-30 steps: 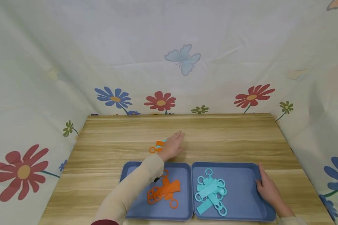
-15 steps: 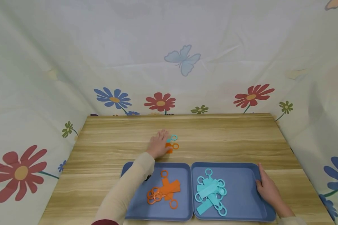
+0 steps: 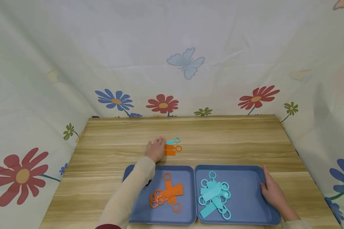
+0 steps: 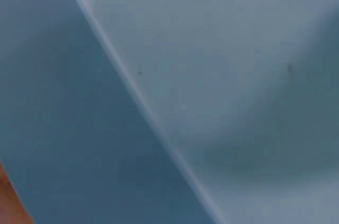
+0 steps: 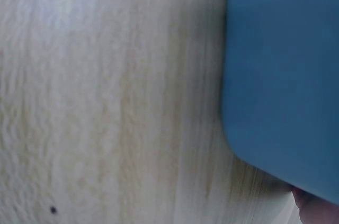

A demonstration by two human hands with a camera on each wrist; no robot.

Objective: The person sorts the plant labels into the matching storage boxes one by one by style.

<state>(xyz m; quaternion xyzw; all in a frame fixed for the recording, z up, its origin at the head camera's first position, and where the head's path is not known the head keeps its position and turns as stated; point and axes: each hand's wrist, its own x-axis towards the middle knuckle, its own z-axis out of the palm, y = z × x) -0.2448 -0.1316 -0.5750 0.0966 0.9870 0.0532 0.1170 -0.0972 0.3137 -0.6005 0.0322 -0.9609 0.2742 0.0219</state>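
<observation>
In the head view, my left hand [image 3: 155, 150] rests on the table at the left ends of a small group of flat plastic tags with rings. The group holds a teal tag [image 3: 170, 142], an orange tag [image 3: 170, 147] and another orange strip [image 3: 170, 153] whose left end is hidden by the hand. Its fingers are bent downward; I cannot tell whether they pinch a tag. My right hand [image 3: 273, 194] grips the right wall of the right blue tray [image 3: 246, 190], thumb inside. The right wrist view shows that tray's outer corner and a fingertip [image 5: 318, 211].
Left of it, side by side, stands another blue tray [image 3: 186, 178] with a pile of orange tags [image 3: 172, 190]. Teal tags [image 3: 215, 194] lie piled in the right tray. A flowered cloth [image 3: 232, 79] hangs behind the wooden table [image 3: 232, 140].
My left hand has moved left from over the tags' right ends to their left ends, its fingers now more bent. The tags' ringed right ends have come into view. The right hand stays put.
</observation>
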